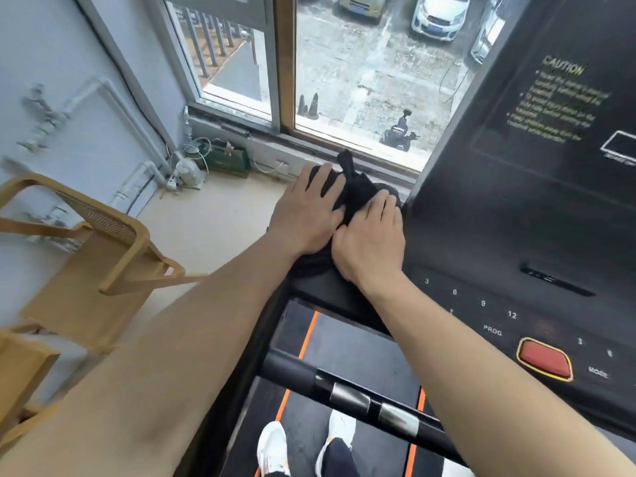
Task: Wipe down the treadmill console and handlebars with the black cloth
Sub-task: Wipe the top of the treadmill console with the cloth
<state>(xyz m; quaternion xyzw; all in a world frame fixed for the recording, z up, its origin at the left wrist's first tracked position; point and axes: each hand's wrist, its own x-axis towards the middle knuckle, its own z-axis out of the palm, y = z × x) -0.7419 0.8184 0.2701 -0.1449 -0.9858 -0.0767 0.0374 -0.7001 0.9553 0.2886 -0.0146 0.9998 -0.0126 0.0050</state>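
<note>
The black cloth [358, 191] lies bunched on the left end of the treadmill console [499, 235], with one corner sticking up. My left hand [306, 215] lies flat on the cloth's left part with straight fingers. Just right of it, my right hand [371, 239] presses on the cloth next to the console's upright panel, its fingers bent slightly over the fabric. A black handlebar [361, 397] with silver sensor plates crosses below my forearms. Most of the cloth is hidden under both hands.
The console carries a red button [545, 359], number keys and a caution label. A wooden chair [93, 256] stands to the left on the floor. A window [361, 80] is straight ahead, with cables and boxes along its sill. My feet in white shoes stand on the treadmill belt [344, 356].
</note>
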